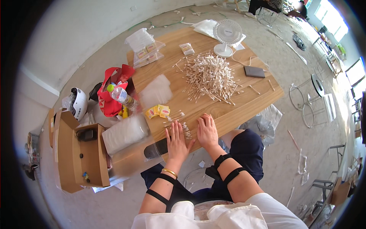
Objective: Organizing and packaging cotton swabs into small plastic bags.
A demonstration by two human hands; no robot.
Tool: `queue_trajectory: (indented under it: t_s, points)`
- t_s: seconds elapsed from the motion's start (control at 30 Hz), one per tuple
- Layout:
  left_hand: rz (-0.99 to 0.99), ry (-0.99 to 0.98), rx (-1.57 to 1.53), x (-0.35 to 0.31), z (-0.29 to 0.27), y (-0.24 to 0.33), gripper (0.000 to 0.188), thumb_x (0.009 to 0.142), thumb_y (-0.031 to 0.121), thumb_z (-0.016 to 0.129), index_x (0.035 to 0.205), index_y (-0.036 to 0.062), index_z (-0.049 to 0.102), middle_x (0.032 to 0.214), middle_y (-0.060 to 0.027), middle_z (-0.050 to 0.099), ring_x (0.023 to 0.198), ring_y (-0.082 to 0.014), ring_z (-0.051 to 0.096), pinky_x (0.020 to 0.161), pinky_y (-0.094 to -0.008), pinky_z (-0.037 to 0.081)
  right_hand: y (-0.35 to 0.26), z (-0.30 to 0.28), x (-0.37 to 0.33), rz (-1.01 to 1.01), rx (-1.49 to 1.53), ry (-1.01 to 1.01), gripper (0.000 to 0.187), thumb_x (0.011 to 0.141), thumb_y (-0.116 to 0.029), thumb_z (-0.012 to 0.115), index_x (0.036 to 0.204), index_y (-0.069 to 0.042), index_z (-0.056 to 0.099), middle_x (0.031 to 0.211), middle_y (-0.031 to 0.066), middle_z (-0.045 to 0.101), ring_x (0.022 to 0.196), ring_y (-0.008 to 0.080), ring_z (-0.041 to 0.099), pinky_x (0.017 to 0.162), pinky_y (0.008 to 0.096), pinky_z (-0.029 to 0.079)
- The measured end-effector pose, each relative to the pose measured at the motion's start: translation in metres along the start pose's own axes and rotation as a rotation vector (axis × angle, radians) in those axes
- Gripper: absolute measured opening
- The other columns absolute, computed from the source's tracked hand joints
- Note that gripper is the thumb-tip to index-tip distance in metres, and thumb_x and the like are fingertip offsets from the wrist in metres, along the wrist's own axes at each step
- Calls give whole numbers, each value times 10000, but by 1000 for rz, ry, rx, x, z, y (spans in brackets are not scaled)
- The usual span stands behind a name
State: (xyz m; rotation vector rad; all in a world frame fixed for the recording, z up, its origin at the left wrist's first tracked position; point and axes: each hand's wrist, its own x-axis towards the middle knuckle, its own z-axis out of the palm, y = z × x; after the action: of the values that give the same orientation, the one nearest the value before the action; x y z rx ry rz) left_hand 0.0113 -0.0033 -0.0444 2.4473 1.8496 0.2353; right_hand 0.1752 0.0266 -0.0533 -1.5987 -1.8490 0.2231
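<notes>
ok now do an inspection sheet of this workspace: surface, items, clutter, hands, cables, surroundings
Surface: light-brown wooden table, bare wood showing between items
Items: large heap of white-tipped cotton swabs; small yellow-and-white cards
Clutter: red bag, clear green-capped plastic bottle, open brown cardboard box
Hands: left hand partly over small swab bunch; right hand beside it
Cables: thin white cable near white round fan and dark-grey rectangular block
Surroundings: grey floor with scattered scraps

A gold bangle [169,172] circled the arm near the left hand [178,144]; black straps [233,175] banded both forearms [244,186], worn with a white top [244,216] and navy bottoms [246,156].
</notes>
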Motion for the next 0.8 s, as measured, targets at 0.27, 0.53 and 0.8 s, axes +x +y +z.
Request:
queue_trajectory:
  t_s: [0.27, 0.53, 0.8]
  points:
    - [91, -72, -83, -32, -3, 5, 980, 959, 572, 520, 1573, -88, 135, 1653, -275, 140, 1554, -397, 94, 1251, -540, 65, -1, -1, 3, 3, -1, 13, 322, 849, -74, 612, 1163, -13, 580, 1205, 177, 524, 1297, 365, 464, 1182, 488, 348]
    - [53, -35, -94, -20, 1, 5, 979, 950, 549, 549, 1575, -78, 133, 1654, -276, 135, 1548, -415, 101, 1245, -547, 77, -4, -2, 3, 0, 0, 15, 319, 844, -81, 619, 1155, -19, 585, 1201, 169, 527, 1292, 358, 470, 1182, 481, 351]
    - [79, -75, -121, -47, 0, 9, 973, 937, 532, 582, 1571, -77, 165, 1652, -272, 154, 1550, -403, 111, 1244, -540, 79, -7, -7, 3, -2, 24, 33, 293, 853, -96, 620, 1135, -20, 596, 1175, 159, 540, 1286, 342, 479, 1183, 478, 355]
